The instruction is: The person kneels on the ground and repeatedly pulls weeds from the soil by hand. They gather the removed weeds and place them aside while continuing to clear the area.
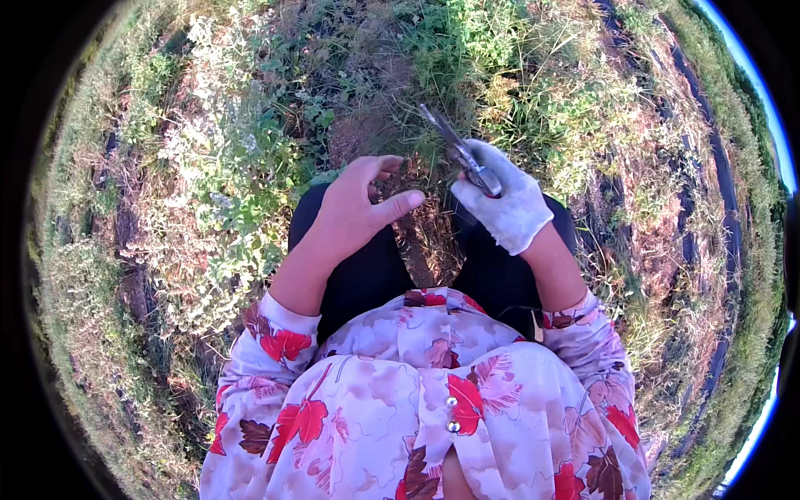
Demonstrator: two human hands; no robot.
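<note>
So, closest to the camera, a pale shirt (375,400) printed with red and brown leaves is filling the bottom of the frame, two shiny buttons (452,427) showing near lower center. Just above it, dark trousers (367,275) are covering two bent knees, so I'd guess the person is crouching or sitting low to get near the ground. A strip of bare-ish soil (429,250) with dry bits is showing between the knees.

The bare left hand (354,204) is hovering a bit left of center. Its fingers are curving with the thumb spread well away from them, and they're not gripping anything I can see. The right hand (500,200), right of center, is wearing a whitish glove (510,221), and its fingers are wrapping around a metal tool (458,150). That tool is sitting just above and right of center, pointing toward upper center. Looks like pruners or something similar, but the fist is hiding too much to be sure. My take: the tip is angling up and away so it's staying clear of the bare hand, and the glove is probably protecting the hand doing the gripping.

Past the hands, leafy green weeds (475,42) are crowding the upper center, and paler, drier plants (225,125) are spreading across the upper left. Farther out, a dark strip (725,167) is curving down the right side, with blue sky (762,83) peeking in at the upper right rim.
</note>
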